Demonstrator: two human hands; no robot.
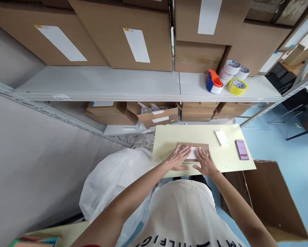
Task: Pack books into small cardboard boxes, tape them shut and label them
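A small brown cardboard box (180,145) lies flat near the front edge of the pale yellow table (166,137). On its top is a white label (192,154). My left hand (179,158) rests with outstretched fingers on the left part of the box, fingertips on the label. Across from it, my right hand (206,161) lies on the right part, its fingers spread and touching the label's right end. Neither hand is wrapped round anything. The palms and fingers cover parts of the box.
Right of the box lie a white pad (221,137) and a purple, pixelated item (241,150). A shelf (118,80) behind holds large cartons, tape rolls (237,86) and a tape dispenser (213,82). An open carton (274,199) stands lower right, a white plastic bag (110,181) left.
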